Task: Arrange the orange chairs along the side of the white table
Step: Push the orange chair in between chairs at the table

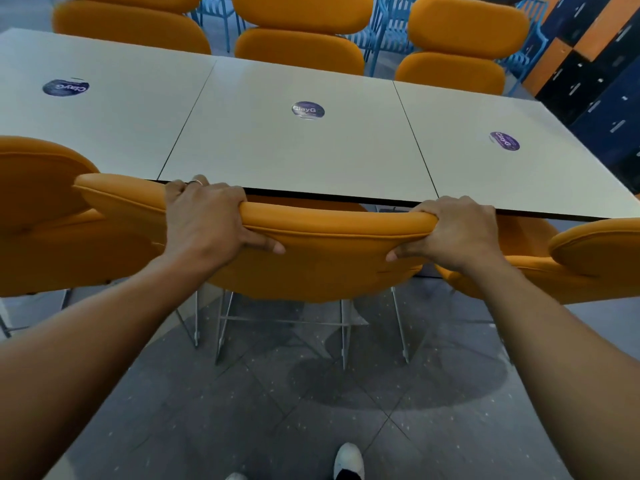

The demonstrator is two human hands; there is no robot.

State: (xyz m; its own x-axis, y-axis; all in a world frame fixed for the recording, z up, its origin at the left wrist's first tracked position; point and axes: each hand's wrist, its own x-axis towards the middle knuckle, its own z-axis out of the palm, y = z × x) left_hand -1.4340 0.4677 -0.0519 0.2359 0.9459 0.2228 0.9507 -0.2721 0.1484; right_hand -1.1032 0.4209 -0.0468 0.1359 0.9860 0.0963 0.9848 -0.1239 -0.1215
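Orange padded backrest of the middle chair runs left–right across centre frame, its long axis roughly parallel to the near edge of the white table, w/ the left end sitting a bit higher and further up-frame than the right. Both hands are clamped on its top rim: left hand left of centre, fingers curled over the far side, thumb pressed on the near face; right hand right of centre, same wrap. Neither is open; each has hold of the backrest and nothing else.

Chair lies straight ahead of the person, between hands and table, its seat already partly under the tabletop edge. Hands approx. equally near, so it looks like a two-handed push or small twist, not a one-hand job.

Neighbours are tight: left chair overlaps the backrest's left end in view, right chair just beside the right hand. Can't tell if they touch. Three more orange chairs line the far side, top of frame.

Judgement: the remaining move prob. is squaring the back w/ the table edge.
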